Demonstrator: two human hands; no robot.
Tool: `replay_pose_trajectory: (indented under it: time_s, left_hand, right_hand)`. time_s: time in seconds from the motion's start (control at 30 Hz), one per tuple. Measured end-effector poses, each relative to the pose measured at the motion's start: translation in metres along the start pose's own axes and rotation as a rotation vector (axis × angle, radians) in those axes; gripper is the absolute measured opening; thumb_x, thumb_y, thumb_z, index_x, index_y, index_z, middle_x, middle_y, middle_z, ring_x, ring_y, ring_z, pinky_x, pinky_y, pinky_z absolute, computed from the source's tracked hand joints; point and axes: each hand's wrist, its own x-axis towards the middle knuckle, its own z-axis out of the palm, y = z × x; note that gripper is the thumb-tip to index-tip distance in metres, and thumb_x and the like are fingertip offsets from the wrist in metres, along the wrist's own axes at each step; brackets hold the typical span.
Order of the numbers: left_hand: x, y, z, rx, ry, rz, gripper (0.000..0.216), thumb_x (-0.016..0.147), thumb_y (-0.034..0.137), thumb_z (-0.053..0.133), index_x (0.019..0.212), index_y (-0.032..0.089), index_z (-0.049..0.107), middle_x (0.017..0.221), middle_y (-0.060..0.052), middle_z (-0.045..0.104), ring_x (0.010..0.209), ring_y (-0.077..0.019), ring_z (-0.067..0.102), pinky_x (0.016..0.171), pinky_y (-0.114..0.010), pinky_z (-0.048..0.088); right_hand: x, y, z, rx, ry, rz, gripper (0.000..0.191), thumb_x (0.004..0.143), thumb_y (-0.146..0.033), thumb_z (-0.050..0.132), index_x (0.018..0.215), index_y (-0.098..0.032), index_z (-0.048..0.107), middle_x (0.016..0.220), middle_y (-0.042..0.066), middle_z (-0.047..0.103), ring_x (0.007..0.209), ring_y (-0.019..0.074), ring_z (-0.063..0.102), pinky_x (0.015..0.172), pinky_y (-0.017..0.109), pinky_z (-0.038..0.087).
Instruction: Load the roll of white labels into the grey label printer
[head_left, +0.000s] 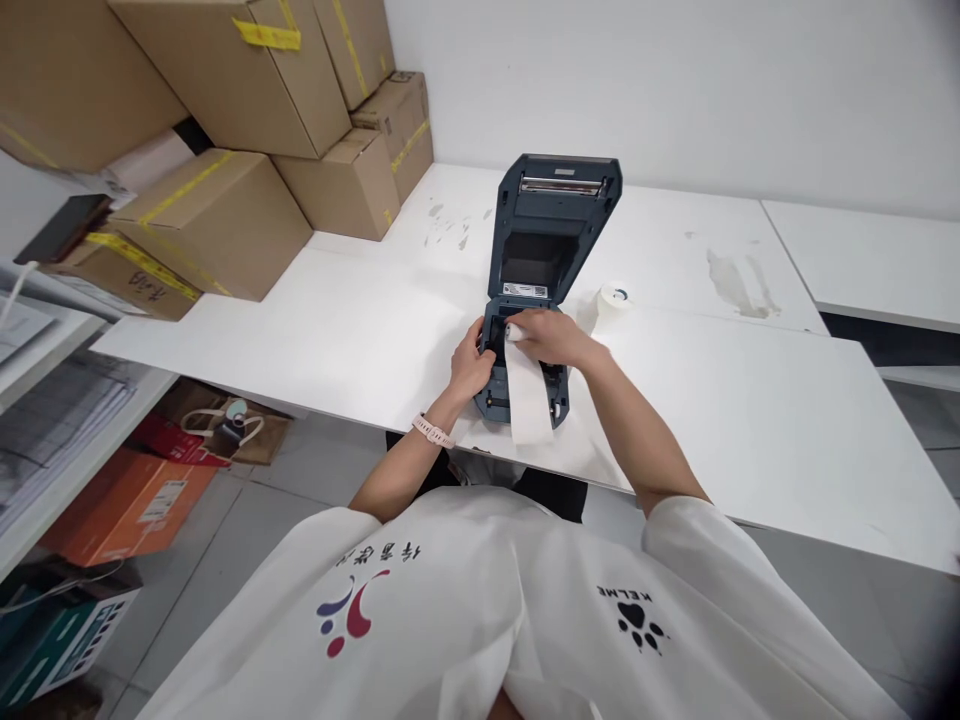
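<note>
A dark grey label printer [559, 215] sits on the white table [337, 330] with its lid swung up and open. My right hand [551, 335] rests over a white paper roll inside the printer's bay, gripping it. A strip of white paper [527, 395] runs from the roll toward me over the printer's front edge. My left hand [472, 365] holds the printer's left side, fingers curled at the bay's rim. A pink watch band sits on my left wrist.
A second white paper roll [615, 298] stands on the table right of the printer. Cardboard boxes [225, 215] with yellow tape are stacked at the left and back. Shelves [52, 400] and orange boxes [124, 505] lie lower left. Another table [862, 260] adjoins at right.
</note>
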Motion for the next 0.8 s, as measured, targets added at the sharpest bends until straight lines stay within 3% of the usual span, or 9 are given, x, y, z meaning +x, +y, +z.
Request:
replay_pose_trajectory:
  time_s: [0.07, 0.17, 0.37, 0.43, 0.5, 0.6, 0.67, 0.8]
  left_hand:
    - [0.000, 0.001, 0.000, 0.006, 0.001, 0.000, 0.082, 0.076, 0.013, 0.055, 0.156, 0.022, 0.045, 0.158, -0.006, 0.056, 0.144, -0.0317, 0.055, 0.124, -0.049, 0.041]
    - [-0.001, 0.003, 0.000, 0.009, 0.010, 0.003, 0.081, 0.075, 0.012, 0.056, 0.155, 0.021, 0.047, 0.157, -0.006, 0.058, 0.144, -0.0313, 0.055, 0.124, -0.047, 0.040]
    - [-0.006, 0.007, 0.000, -0.044, -0.008, 0.021, 0.078, 0.079, 0.013, 0.053, 0.155, 0.023, 0.045, 0.159, -0.008, 0.054, 0.146, -0.0298, 0.052, 0.120, -0.044, 0.044]
    - [-0.008, 0.009, 0.000, -0.060, -0.015, 0.031, 0.076, 0.079, 0.013, 0.052, 0.155, 0.021, 0.045, 0.159, -0.009, 0.053, 0.146, -0.0293, 0.051, 0.120, -0.043, 0.044]
    - [-0.009, 0.009, 0.000, -0.082, -0.026, 0.033, 0.075, 0.080, 0.013, 0.052, 0.154, 0.021, 0.044, 0.159, -0.010, 0.052, 0.146, -0.0289, 0.050, 0.119, -0.043, 0.044]
    - [-0.008, 0.009, 0.001, -0.119, -0.044, 0.031, 0.075, 0.079, 0.013, 0.053, 0.153, 0.021, 0.042, 0.159, -0.011, 0.051, 0.146, -0.0286, 0.050, 0.118, -0.042, 0.045]
    - [-0.007, 0.007, 0.001, -0.131, -0.048, 0.029, 0.076, 0.079, 0.013, 0.054, 0.153, 0.022, 0.041, 0.160, -0.011, 0.049, 0.147, -0.0284, 0.049, 0.119, -0.042, 0.044]
    - [-0.006, 0.007, 0.002, -0.140, -0.057, 0.018, 0.077, 0.080, 0.016, 0.057, 0.154, 0.022, 0.039, 0.163, -0.011, 0.045, 0.150, -0.0286, 0.046, 0.122, -0.042, 0.041]
  right_hand:
    - [0.010, -0.010, 0.015, -0.143, -0.027, 0.046, 0.046, 0.091, -0.014, 0.057, 0.137, -0.011, 0.066, 0.132, 0.021, 0.071, 0.123, 0.0417, 0.066, 0.101, 0.055, 0.051]
    - [0.003, -0.015, 0.026, -0.167, 0.014, 0.045, 0.048, 0.091, -0.014, 0.059, 0.138, -0.007, 0.064, 0.131, 0.023, 0.070, 0.124, 0.0417, 0.064, 0.105, 0.057, 0.048]
    - [-0.062, -0.023, 0.038, 0.107, 0.259, -0.133, 0.034, 0.103, -0.026, 0.050, 0.126, -0.017, 0.072, 0.128, 0.012, 0.074, 0.115, 0.0321, 0.067, 0.099, 0.048, 0.057]
    - [-0.087, -0.029, 0.048, 0.160, 0.308, -0.166, 0.034, 0.105, -0.035, 0.050, 0.128, -0.021, 0.072, 0.132, 0.011, 0.074, 0.122, 0.0311, 0.066, 0.103, 0.050, 0.056]
    - [-0.106, -0.036, 0.061, 0.134, 0.331, -0.180, 0.043, 0.103, -0.047, 0.056, 0.138, -0.023, 0.066, 0.146, 0.012, 0.066, 0.135, 0.0332, 0.061, 0.112, 0.054, 0.052]
    - [-0.122, -0.043, 0.080, 0.042, 0.332, -0.207, 0.073, 0.092, -0.061, 0.068, 0.152, -0.022, 0.053, 0.163, 0.015, 0.048, 0.151, 0.0371, 0.046, 0.121, 0.060, 0.043]
    - [-0.124, -0.045, 0.091, 0.002, 0.373, -0.205, 0.070, 0.093, -0.056, 0.069, 0.152, -0.022, 0.052, 0.163, 0.014, 0.048, 0.152, 0.0358, 0.045, 0.122, 0.059, 0.042]
    - [-0.119, -0.044, 0.106, 0.002, 0.521, -0.147, 0.038, 0.104, -0.030, 0.057, 0.141, -0.027, 0.063, 0.150, 0.006, 0.064, 0.144, 0.0287, 0.056, 0.118, 0.053, 0.047]
